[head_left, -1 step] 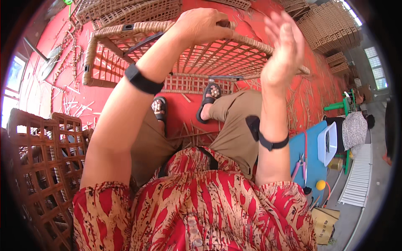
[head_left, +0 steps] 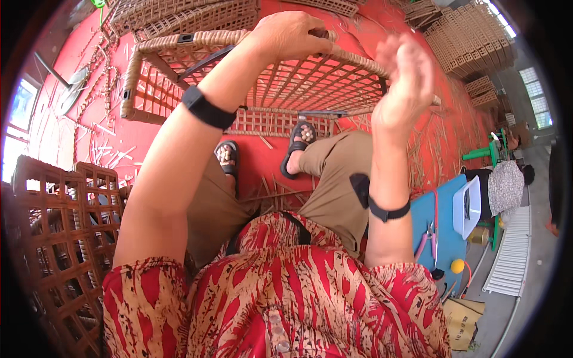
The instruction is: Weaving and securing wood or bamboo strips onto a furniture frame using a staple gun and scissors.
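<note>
A woven rattan basket [head_left: 286, 77] with an open lattice and a wrapped rim stands in front of my legs. At the top of its rim, my left hand [head_left: 292, 34] is closed, fingers bent over the wrapped edge; part of the grip is hidden. My right hand [head_left: 403, 89] is raised beside the right part of the rim, its fingers smeared by motion. Whether those fingers hold a strand cannot be made out. Both forearms wear black straps.
Brown lattice panels [head_left: 59, 238] stand close at my left. More woven pieces [head_left: 185, 21] lie beyond the basket, with a tall stack [head_left: 468, 39] at far right. Cane scraps litter the red floor. A blue surface at right bears pink-handled pliers [head_left: 425, 241] and a white tray [head_left: 465, 206].
My right hand has dropped slightly, and its fingers look more bent than before. My left hand stays on the rim, while the basket has shifted only a little.
</note>
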A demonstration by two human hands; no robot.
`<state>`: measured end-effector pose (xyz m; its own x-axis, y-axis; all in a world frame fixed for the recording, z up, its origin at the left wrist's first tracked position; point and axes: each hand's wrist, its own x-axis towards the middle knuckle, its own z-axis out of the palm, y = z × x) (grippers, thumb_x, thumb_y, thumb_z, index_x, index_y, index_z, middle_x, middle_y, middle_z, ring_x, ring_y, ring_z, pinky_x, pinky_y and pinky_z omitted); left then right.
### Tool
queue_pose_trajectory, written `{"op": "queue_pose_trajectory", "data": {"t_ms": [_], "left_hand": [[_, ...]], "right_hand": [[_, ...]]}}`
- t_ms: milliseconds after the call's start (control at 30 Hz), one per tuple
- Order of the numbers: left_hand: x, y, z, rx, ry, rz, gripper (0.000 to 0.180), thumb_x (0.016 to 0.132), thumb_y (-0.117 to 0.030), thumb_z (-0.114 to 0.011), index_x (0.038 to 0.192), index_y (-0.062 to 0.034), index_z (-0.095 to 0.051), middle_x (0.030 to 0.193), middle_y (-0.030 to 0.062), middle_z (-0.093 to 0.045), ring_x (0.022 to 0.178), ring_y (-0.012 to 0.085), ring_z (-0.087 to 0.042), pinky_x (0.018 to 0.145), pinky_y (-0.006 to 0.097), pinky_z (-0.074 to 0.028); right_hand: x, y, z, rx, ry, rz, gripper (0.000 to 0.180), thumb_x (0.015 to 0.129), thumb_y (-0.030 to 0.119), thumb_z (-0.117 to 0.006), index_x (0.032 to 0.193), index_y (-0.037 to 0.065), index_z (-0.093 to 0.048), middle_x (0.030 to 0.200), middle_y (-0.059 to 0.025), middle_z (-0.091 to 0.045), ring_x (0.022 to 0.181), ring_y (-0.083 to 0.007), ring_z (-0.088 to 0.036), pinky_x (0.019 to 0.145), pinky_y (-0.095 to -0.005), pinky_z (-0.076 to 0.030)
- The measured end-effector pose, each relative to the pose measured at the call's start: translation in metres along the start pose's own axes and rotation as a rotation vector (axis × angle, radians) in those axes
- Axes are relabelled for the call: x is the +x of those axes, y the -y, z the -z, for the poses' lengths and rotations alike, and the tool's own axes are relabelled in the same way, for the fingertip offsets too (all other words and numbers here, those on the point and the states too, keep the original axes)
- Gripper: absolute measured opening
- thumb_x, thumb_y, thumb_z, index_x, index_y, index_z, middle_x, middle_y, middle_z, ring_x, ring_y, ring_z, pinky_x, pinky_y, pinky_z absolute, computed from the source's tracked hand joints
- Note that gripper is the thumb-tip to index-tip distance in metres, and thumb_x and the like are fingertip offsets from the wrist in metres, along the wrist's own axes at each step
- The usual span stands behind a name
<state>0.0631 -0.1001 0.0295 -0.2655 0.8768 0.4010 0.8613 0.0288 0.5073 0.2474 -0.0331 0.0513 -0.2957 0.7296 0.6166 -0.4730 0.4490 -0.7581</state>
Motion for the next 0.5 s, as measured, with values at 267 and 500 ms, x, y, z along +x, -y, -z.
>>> {"op": "queue_pose_trajectory", "data": {"t_ms": [267, 500], "left_hand": [[0.030, 0.030, 0.004, -0.013, -0.048, 0.025, 0.054, 0.082, -0.058, -0.063, 0.091, -0.0050, -0.071, 0.076, 0.0138, -0.067, 0.073, 0.0266, -0.064, 0.072, 0.038, -0.050], [0.041, 0.028, 0.014, 0.045, 0.100, 0.143, 0.062, 0.075, -0.066, -0.061, 0.107, -0.0130, -0.072, 0.096, 0.0146, -0.071, 0.094, 0.0322, -0.067, 0.086, 0.041, -0.051]], "right_hand": [[-0.040, -0.086, -0.012, -0.072, 0.240, -0.614, 0.034, 0.090, 0.018, -0.064, 0.116, -0.004, -0.061, 0.094, -0.0078, -0.067, 0.081, -0.0148, -0.065, 0.067, -0.0265, -0.051], [-0.025, -0.116, -0.046, 0.094, 0.078, -0.629, 0.038, 0.088, 0.016, -0.067, 0.116, -0.008, -0.058, 0.090, -0.0086, -0.065, 0.073, -0.0144, -0.064, 0.058, -0.0244, -0.049]]}}
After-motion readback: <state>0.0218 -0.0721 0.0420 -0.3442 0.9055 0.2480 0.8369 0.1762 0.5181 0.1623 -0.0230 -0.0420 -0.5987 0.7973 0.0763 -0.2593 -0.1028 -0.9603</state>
